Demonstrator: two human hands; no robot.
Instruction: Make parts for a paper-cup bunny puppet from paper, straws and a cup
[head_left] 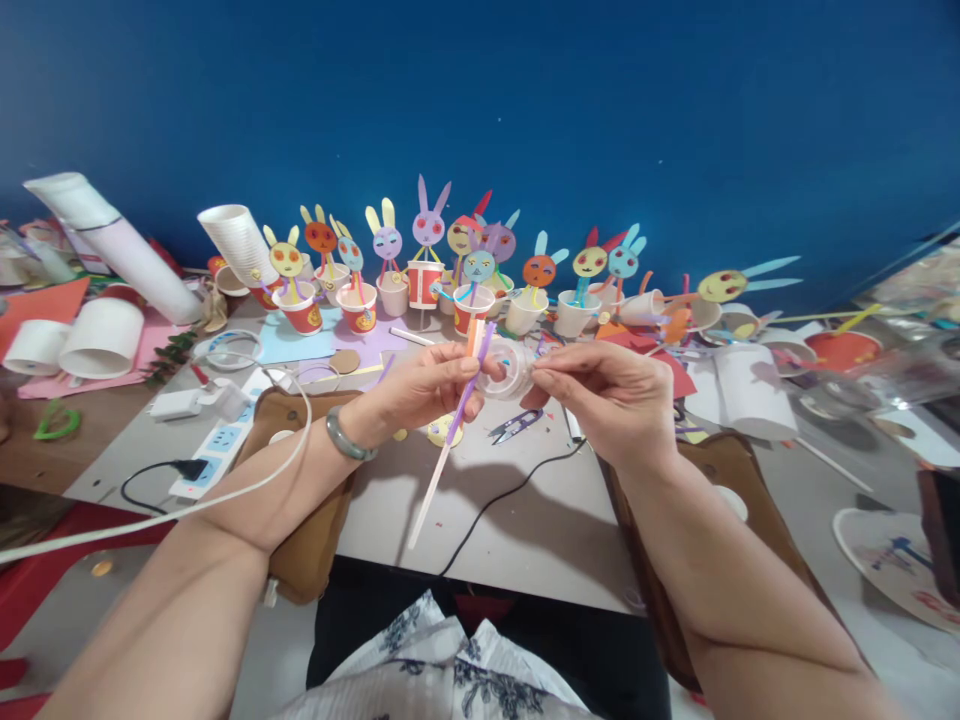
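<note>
My left hand (439,375) is closed on a thin white stick (429,495) that slants down toward me. A purple paper strip (460,412) lies along the stick, and an orange strip (474,337) pokes up between the fingers. Right beside those fingers is a roll of clear tape (519,368); whether the left hand also supports it I cannot tell. My right hand (619,400) pinches at the roll's right side, its thumb and forefinger pressed together on the clear tape. Below the hands lie thread snips (516,427) and a yellow paper disc (444,430).
Paper-rabbit figures in cups, such as a purple one (430,228), line the table's back by the blue wall (480,90). A power strip (221,440) and white cable (307,420) are at left. Brown cushions (300,530) lie under both forearms. A black cord (517,487) crosses the tabletop.
</note>
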